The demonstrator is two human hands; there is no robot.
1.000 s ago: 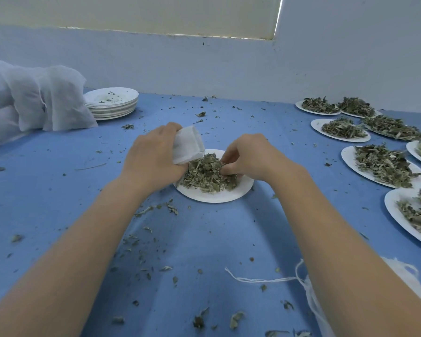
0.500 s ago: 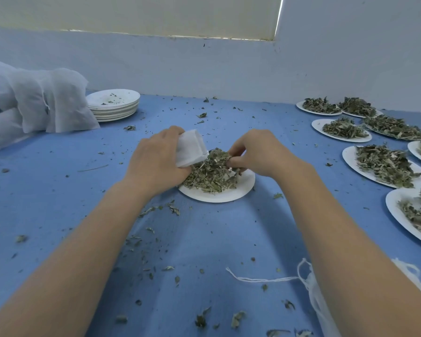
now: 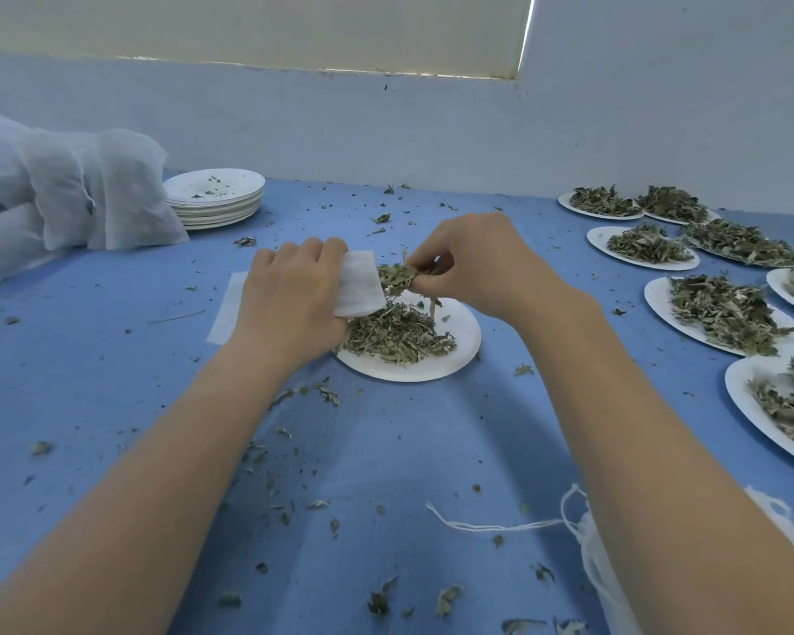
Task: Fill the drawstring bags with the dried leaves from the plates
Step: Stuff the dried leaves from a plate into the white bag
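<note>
head view is showing the left hand (image 3: 294,300) gripping a small white drawstring bag (image 3: 358,284) at its mouth, just above the 10 o'clock edge of the plate (image 3: 459,355), while the right hand (image 3: 473,263) is pinching a clump of dried leaves (image 3: 397,275) right at the bag's opening. more leaves (image 3: 395,334) are lying heaped on the plate beneath. to do this well, the left fingers should probably be holding the mouth wide and staying over the plate so strays are falling back onto it, with the right hand pushing the clump well inside before letting go. full plates (image 3: 725,313) are waiting at 3 o'clock on the blue surface (image 3: 111,382), emptied plates (image 3: 214,194) are stacked at 10 o'clock
</note>
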